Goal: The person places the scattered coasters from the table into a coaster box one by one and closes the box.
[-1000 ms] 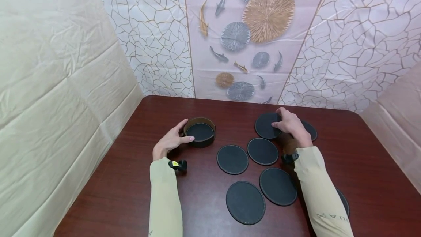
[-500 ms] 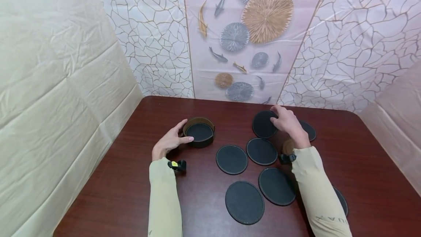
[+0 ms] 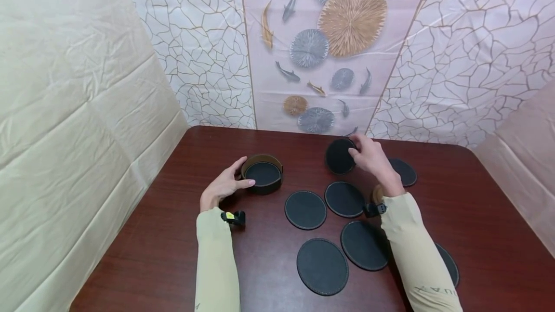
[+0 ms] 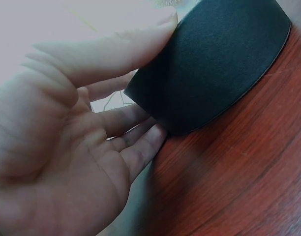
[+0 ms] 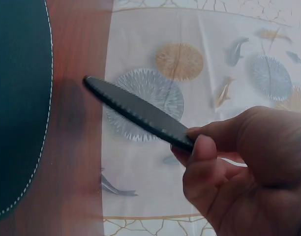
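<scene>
At the left of the table my left hand holds the side of a round black coaster holder with a brown inside. In the left wrist view the thumb lies on the upper edge of the holder, and the fingers reach its side. A dark coaster lies inside it. Toward the back right, my right hand pinches a round black coaster by its edge. The right wrist view shows this coaster tilted and raised off the table, between thumb and fingers.
Several black stitched coasters, such as one near the middle and one in front, lie on the brown table. Another lies beyond my right wrist. A brown round thing is partly hidden by that wrist. Patterned cloth hangs behind.
My right hand has moved left and slightly back with the coaster, which now looks lifted and more tilted. The left hand and the holder have stayed in place.
</scene>
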### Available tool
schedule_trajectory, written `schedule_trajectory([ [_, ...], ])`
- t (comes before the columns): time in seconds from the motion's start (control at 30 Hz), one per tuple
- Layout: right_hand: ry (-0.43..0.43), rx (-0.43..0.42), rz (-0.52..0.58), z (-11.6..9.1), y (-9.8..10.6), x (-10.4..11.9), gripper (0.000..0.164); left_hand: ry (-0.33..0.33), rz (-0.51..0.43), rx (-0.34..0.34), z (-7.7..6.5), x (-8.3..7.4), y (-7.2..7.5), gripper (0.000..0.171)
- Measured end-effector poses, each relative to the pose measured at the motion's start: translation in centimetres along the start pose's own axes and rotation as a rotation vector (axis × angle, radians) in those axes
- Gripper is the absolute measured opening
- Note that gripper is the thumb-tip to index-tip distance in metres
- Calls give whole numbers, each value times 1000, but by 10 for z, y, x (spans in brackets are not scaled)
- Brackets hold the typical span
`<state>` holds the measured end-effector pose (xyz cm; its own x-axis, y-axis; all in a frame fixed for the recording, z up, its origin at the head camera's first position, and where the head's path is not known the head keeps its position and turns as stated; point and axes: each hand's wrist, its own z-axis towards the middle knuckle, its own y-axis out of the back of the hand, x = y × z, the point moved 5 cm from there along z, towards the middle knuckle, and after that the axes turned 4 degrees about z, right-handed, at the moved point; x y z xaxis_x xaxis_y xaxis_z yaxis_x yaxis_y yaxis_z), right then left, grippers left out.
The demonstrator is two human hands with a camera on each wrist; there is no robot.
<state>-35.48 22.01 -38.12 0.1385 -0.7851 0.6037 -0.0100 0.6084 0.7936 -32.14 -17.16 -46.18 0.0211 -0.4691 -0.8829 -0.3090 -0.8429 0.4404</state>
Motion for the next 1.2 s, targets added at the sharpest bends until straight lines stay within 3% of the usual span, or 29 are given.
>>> schedule_trajectory([
  [0.33, 62, -52, 165, 0, -11, 15, 44, -4, 4, -7, 2, 5, 2, 90],
  [0.8, 176, -100, 231, 1, -31, 37, 44, -10, 5, -3, 1, 5, 1, 90],
  [1.2, 227, -82, 294, -4, -45, 50, 44, -1, 4, 2, 3, 4, -1, 90],
])
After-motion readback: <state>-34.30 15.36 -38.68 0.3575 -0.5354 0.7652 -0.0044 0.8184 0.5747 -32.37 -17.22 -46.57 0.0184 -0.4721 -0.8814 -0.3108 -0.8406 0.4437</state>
